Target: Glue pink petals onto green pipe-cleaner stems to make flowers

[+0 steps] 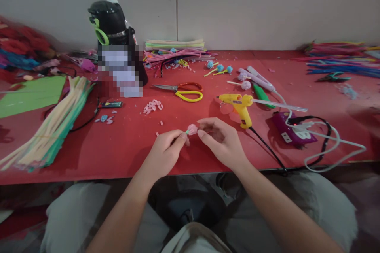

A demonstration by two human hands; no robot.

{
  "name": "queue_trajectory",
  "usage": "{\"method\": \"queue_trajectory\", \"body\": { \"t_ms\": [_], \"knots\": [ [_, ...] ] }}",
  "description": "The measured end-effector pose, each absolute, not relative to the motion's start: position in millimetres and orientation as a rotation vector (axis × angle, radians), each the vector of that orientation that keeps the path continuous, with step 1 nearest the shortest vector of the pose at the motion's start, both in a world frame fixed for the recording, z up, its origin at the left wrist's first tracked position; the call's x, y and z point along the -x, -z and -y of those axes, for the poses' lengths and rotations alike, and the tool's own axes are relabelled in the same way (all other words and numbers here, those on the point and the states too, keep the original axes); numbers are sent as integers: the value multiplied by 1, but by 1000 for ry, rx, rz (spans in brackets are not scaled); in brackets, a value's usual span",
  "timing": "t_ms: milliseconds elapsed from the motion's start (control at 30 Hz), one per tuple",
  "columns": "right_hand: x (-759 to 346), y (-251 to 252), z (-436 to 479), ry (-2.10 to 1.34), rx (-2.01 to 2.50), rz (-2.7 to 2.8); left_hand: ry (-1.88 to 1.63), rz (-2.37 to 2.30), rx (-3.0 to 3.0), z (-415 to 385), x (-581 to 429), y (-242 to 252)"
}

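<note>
My left hand [168, 150] pinches a small pink pipe-cleaner flower [192, 129] at its green base, just above the table's front edge. Close at the flower's right side is my right hand [221, 138], thumb and index finger parted; whether the thumb tip touches the petals I cannot tell. A pile of short pink pipe-cleaner pieces [152, 106] lies beyond my left hand, with a few strays nearer. Scissors [181, 90] with red and yellow handles rest behind that pile. To the right of my right hand a yellow glue gun [240, 107] lies with a clear glue stick in its back.
A bundle of cream and green pipe cleaners [56, 122] lies left, near a black bottle [111, 19]. Blue flower pieces [219, 68] and a green-handled tool [263, 95] sit farther back. A purple power strip [289, 130] with tangled cords occupies the right. Another person's blurred hand [368, 120] shows far right.
</note>
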State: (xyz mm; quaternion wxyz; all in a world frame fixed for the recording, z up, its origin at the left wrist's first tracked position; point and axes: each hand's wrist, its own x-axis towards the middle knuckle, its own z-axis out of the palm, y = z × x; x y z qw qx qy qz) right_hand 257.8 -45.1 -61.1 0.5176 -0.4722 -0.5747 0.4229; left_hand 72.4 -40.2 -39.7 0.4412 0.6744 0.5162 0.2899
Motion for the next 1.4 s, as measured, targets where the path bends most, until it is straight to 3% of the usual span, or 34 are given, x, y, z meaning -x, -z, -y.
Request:
{"method": "queue_trajectory", "body": {
  "t_ms": [1400],
  "knots": [
    [-259,65,42,-1131,1159,1367,-719,-1282,-1696,38,-74,41]
  ]
}}
